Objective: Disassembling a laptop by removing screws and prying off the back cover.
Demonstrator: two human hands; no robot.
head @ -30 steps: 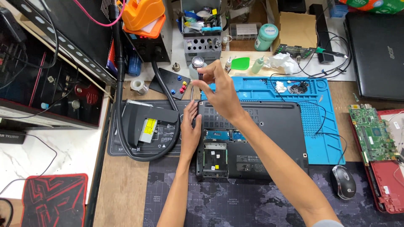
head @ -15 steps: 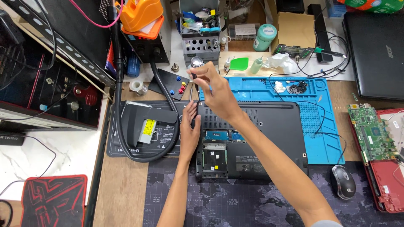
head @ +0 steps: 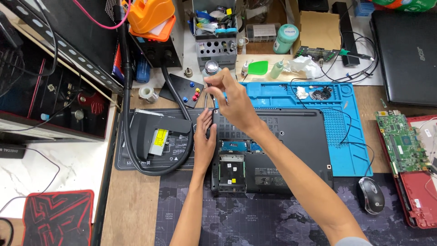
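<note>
We see a black plastic laptop (head: 282, 136) lying upside down on the wooden work surface (head: 132, 205), partly over a blue silicone repair mat (head: 337, 98). Its bottom shell is on, but a bay at the near left stands open, showing a silver metal drive caddy (head: 231, 169) and green circuit boards above it.

Left hand (head: 205, 139): flat against the laptop's left edge near the back corner, fingers stretched out and relaxed, bracing, not gripping anything.

Right hand (head: 230, 100): raised over that same corner, fingers pinched tight on a thin metal tool, likely a screwdriver or tweezers (head: 206, 96); too small to tell which. The tip points down at the corner.

How far along, as we judge it: early disassembly. A bay cover seems off, the main bottom cover is in place, and the corner fastener is being worked. We cannot make out how many screws are out.

Around it:
- grey optical drive (head: 157, 136) left of the laptop, looped by a thick black hose (head: 136, 150)
- black computer mouse (head: 372, 195) on the dark map-print desk mat (head: 255, 218)
- bare green circuit board (head: 403, 143) on a red laptop shell (head: 425, 196) at far right
- closed black laptop (head: 405, 50) at back right
- green round jar (head: 286, 38) behind the mat
</note>
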